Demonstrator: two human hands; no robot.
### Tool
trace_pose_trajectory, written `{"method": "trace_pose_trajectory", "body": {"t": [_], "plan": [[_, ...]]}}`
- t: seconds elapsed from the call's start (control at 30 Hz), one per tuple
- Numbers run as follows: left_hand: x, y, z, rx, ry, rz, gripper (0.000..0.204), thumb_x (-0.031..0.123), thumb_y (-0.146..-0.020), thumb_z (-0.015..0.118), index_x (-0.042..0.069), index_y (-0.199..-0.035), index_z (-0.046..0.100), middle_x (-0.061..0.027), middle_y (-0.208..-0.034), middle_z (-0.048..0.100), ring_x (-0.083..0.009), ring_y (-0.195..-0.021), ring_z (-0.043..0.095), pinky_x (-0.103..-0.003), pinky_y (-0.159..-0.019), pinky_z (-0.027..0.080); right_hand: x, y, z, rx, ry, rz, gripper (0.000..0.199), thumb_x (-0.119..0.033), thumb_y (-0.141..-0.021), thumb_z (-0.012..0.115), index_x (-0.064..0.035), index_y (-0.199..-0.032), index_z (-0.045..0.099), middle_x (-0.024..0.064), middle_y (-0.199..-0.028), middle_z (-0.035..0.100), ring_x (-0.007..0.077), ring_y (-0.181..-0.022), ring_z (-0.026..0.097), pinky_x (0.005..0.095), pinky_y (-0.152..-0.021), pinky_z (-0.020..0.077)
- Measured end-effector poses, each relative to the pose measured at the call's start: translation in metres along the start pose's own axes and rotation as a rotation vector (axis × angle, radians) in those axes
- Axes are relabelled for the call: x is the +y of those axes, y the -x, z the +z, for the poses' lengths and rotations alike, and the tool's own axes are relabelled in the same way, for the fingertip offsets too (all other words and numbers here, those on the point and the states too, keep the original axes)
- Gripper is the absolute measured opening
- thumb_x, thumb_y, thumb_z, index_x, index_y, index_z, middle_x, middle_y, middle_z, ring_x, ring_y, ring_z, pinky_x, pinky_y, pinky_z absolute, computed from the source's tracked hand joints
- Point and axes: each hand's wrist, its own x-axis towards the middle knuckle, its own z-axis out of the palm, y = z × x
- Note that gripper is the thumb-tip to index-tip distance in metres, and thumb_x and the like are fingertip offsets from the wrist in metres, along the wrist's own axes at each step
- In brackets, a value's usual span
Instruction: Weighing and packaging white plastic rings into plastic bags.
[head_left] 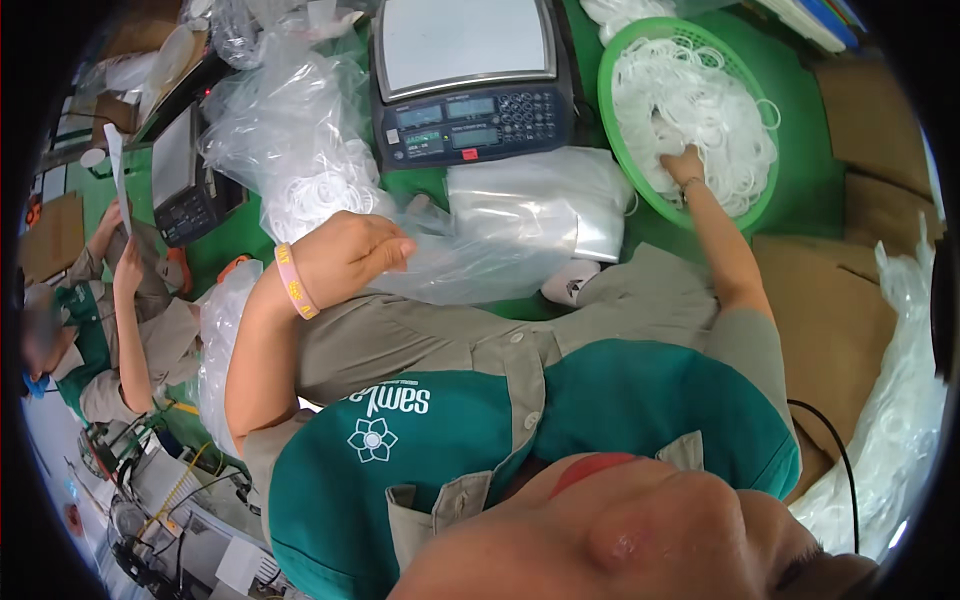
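- White thin rings point(700, 105), a loose heap, fill a green perforated basket point(612, 120) at the far right of the green worktop point(810, 150).
- Right hand point(684, 163): pressed down into the near part of the heap, fingers buried among the rings; how far its grip is closed, and whether it has any ring, cannot be told.
- Left hand point(350, 255): curled shut, its grip pinching the edge of a clear plastic bag point(470, 265) that lies across the near worktop; a pink wristband point(296, 281) circles the wrist.
- Flat stack of clear bags point(540, 195): between the held bag and the basket.
- Dark counting scale point(470, 75) with a grey platform: just behind the stack.
- Crumpled clear bags holding more rings point(290, 150): left of the scale.
- Another person's raised hand point(128, 262): far left, holding a paper sheet point(116, 170).
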Motion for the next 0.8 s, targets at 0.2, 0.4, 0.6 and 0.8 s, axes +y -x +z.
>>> {"method": "trace_pose_trajectory", "body": {"t": [0.2,0.4,0.6,0.8], "plan": [[0.008,-0.007,0.002,0.479,-0.420,0.202,0.024,-0.006,-0.066,0.050,0.003,-0.085,0.061,-0.0089,-0.093,0.059,-0.0268,-0.083,0.052,-0.032,-0.072,0.042,-0.008,0.008,-0.029,-0.153,0.174,0.021,0.076,-0.030,-0.060,0.065,-0.0007,-0.122,0.031,0.0234,-0.110,0.050,0.0322,-0.102,0.049,0.0360,-0.086,0.0391],[0.036,-0.004,0.018,0.589,-0.096,0.212,0.050,-0.015,-0.064,0.042,0.003,-0.108,0.053,-0.0098,-0.109,0.051,-0.0168,-0.089,0.052,-0.025,-0.071,0.046,-0.006,0.016,-0.023,-0.187,0.266,0.094,0.075,-0.033,-0.061,0.060,-0.0045,-0.124,0.031,0.0176,-0.112,0.051,0.0290,-0.103,0.050,0.0400,-0.085,0.0396],[0.029,-0.001,0.011,0.562,-0.384,0.285,0.028,-0.006,-0.065,0.056,0.004,-0.090,0.062,-0.0105,-0.093,0.058,-0.0210,-0.082,0.053,-0.029,-0.071,0.045,0.005,-0.001,-0.060,-0.250,0.338,-0.045,0.059,-0.021,-0.060,0.055,-0.0049,-0.116,0.043,0.0154,-0.112,0.052,0.0256,-0.104,0.050,0.0377,-0.085,0.0398],[0.039,-0.014,0.012,0.643,-0.476,0.278,0.027,-0.002,-0.066,0.055,0.009,-0.091,0.061,-0.0102,-0.095,0.057,-0.0251,-0.083,0.055,-0.030,-0.069,0.045,0.035,-0.013,-0.004,-0.273,0.240,-0.098,0.077,-0.031,-0.054,0.066,-0.0038,-0.119,0.037,0.0187,-0.114,0.049,0.0282,-0.106,0.048,0.0349,-0.089,0.0377]]}}
